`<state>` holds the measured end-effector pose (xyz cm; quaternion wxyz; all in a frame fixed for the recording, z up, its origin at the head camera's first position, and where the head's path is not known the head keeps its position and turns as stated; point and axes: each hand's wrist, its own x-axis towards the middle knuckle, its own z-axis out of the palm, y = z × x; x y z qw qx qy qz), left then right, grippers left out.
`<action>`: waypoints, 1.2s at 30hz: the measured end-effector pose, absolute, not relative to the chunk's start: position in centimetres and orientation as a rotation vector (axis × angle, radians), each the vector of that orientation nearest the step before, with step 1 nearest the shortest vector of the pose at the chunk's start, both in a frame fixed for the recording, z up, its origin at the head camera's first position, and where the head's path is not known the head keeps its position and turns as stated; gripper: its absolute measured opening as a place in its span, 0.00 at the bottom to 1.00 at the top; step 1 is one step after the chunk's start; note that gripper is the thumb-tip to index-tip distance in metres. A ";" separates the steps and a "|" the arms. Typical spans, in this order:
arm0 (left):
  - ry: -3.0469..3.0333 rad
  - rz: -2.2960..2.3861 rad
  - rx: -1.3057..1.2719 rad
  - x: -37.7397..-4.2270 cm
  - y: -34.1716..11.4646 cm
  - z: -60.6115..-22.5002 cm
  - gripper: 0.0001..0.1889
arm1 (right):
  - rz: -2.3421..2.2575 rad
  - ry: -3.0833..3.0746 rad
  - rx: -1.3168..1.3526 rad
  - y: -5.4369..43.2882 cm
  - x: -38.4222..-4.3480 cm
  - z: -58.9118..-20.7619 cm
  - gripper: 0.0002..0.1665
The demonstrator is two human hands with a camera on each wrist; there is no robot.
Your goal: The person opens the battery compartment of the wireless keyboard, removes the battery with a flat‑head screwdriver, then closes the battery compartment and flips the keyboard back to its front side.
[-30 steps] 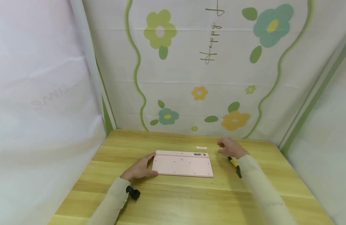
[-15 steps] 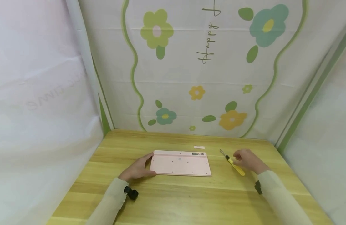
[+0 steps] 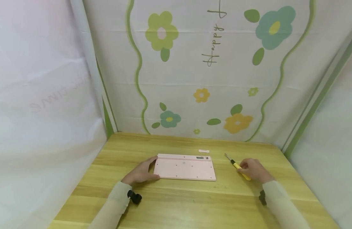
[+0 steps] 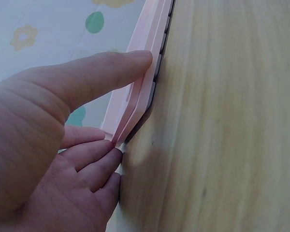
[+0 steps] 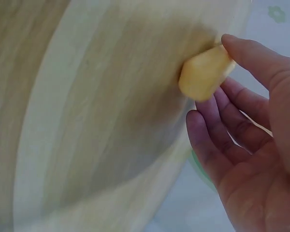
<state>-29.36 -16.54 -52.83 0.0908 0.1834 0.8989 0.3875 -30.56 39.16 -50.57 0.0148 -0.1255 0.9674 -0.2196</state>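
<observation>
A pink keyboard (image 3: 167, 170) lies face down on the table, its dark keys showing underneath in the left wrist view. Near its far right corner is an uncovered battery slot (image 3: 202, 158). My left hand (image 3: 140, 171) holds the keyboard's left end, thumb on the near edge and fingers at the far corner. To the right lies a screwdriver (image 3: 236, 165) with a yellow handle, metal tip pointing away to the left. My right hand (image 3: 254, 169) pinches its handle, whose butt end (image 5: 205, 75) shows in the right wrist view between thumb and fingers.
A small pale flat strip (image 3: 204, 151), like a battery cover, rests just beyond the keyboard. The wooden table (image 3: 193, 203) ends at a flowered white cloth wall (image 3: 176, 73), with white cloth on both sides.
My right hand has come back toward me and to the right, from beyond the screwdriver to its handle, closing on it. My left hand and the keyboard stay put.
</observation>
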 end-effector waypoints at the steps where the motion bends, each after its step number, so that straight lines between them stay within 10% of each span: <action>1: 2.671 1.152 0.545 -29.3 -16.5 -52.9 0.53 | -0.682 3.019 -0.396 39.2 -30.6 -50.7 0.16; 36: 2.672 1.159 0.543 -29.5 -16.6 -53.2 0.54 | -0.664 3.070 -0.597 33.5 -31.2 -43.3 0.07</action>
